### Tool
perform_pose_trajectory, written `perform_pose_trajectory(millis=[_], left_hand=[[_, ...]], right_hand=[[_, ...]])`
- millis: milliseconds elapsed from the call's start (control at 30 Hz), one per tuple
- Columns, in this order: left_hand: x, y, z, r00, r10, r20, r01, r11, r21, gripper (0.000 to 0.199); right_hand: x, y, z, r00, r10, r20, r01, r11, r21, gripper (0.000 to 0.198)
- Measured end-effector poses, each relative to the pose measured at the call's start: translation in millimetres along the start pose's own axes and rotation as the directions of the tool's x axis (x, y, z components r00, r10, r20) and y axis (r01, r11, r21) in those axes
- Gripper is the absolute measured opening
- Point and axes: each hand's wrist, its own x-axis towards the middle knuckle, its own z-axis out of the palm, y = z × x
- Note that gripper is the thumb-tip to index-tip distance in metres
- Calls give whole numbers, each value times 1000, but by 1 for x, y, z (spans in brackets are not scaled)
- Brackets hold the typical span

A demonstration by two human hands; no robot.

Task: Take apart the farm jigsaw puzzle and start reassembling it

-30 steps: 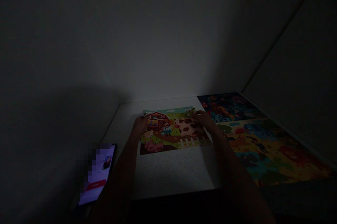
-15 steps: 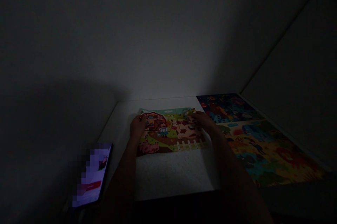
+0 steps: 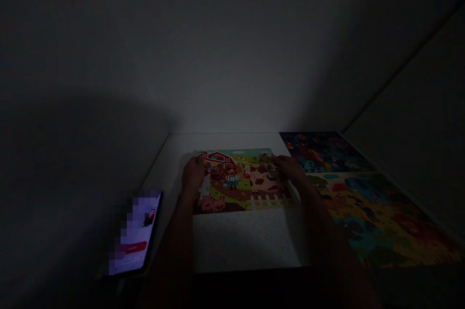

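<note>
A colourful farm picture sheet lies on the white table, printed with a red barn, a farmer, a cow, pigs and a white fence. At its left edge my left hand is closed, fingers on the upper left side near the barn. My right hand grips the opposite edge by the cow, its fingertips over the sheet. The dim light hides whether the sheet is one piece or joined pieces. Both thumbs are hard to make out.
Two more printed pictures lie to the right: a dark one at the back and a yellow animal scene in front. A lit phone is at the left. A wall rises behind the table.
The sheet was slightly bent and uneven; now it looks flatter and straighter, with both hands still at its sides. The whole view has shifted a little.
</note>
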Motion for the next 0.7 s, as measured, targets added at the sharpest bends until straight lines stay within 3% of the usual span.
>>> perform_pose_trajectory(millis=[300, 500, 700], left_hand=[[0, 3, -7, 999, 0, -39, 0, 1000, 10, 45], [-5, -2, -19, 1000, -20, 1, 20, 1000, -19, 37], [-9, 4, -27, 1000, 3, 6, -2, 998, -62, 37]], right_hand=[[-7, -7, 1, 1000, 19, -6, -19, 998, 52, 36], [-2, 0, -3, 999, -32, -3, 31, 996, -86, 35], [2, 0, -2, 990, -97, -101, 79, 982, -169, 35]])
